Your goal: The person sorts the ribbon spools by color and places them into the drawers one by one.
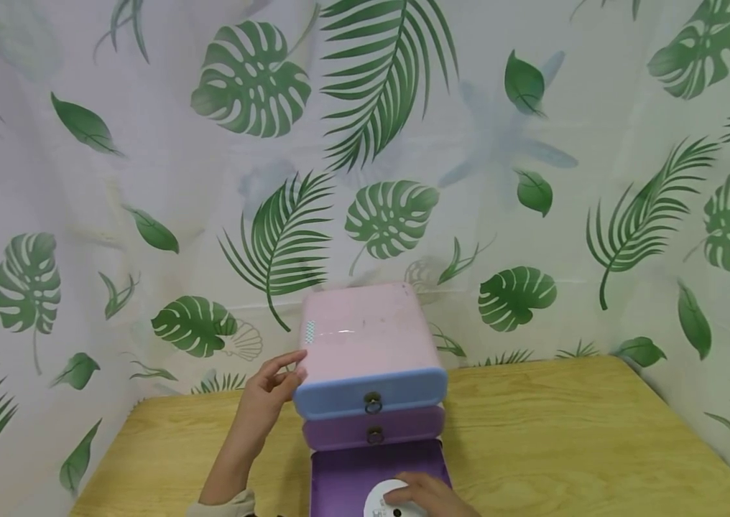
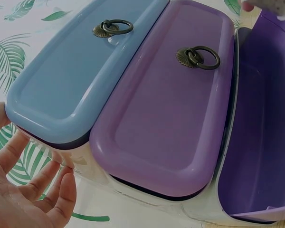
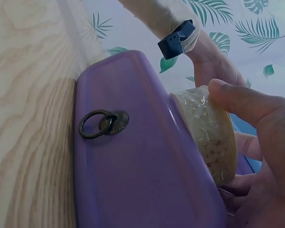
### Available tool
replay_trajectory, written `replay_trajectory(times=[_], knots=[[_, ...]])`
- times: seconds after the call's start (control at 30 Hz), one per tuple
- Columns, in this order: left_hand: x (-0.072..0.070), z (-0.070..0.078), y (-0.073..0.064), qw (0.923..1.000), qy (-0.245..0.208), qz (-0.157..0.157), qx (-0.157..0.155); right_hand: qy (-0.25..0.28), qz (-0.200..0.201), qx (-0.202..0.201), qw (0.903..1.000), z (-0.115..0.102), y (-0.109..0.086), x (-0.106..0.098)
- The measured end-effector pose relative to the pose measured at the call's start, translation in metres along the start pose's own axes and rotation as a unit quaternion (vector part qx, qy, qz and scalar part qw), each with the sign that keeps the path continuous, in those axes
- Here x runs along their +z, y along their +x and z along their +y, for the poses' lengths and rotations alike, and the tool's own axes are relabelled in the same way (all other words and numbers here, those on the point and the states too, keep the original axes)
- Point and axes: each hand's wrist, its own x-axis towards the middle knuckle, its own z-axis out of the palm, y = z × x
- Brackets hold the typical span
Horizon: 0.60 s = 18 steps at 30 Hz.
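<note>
A small drawer cabinet with a pink top stands on the table, its blue top drawer and lilac middle drawer closed. The purple bottom drawer is pulled out. My left hand touches the cabinet's upper left side, fingers spread and loosely bent. Over the open drawer, my right hand grips a ribbon spool by its edges. Clear ribbon with gold stars wraps the spool, and its white round face with a dark centre hole shows in the head view.
Wood-grain table extends to both sides of the cabinet. Close behind it hangs a white cloth with green leaf prints. Metal ring pulls stick out from the drawer fronts.
</note>
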Motion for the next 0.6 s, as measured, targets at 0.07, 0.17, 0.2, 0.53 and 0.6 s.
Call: replay_trajectory(times=[0.07,0.17,0.2,0.53,0.6], knots=[[-0.0002,-0.0002,-0.0002,1.0,-0.001,0.001,0.001,-0.006,0.006,0.008,0.9999,0.0001,0.0,-0.0011],[-0.0008,-0.0007,-0.0003,1.0,-0.001,0.003,0.001,-0.002,0.009,0.02,0.9998,0.0031,-0.001,-0.0016],[-0.0012,-0.0011,-0.0003,1.0,-0.001,0.004,0.0,0.0,0.007,0.025,0.9997,0.0045,-0.0014,-0.0014],[-0.002,0.0004,-0.0006,1.0,-0.001,0.002,0.006,-0.006,-0.028,0.062,0.9976,0.007,-0.0044,0.0015],[-0.0021,0.0006,-0.0008,1.0,0.0,0.001,0.007,0.001,-0.035,0.064,0.9973,0.0074,-0.0061,0.0027]])
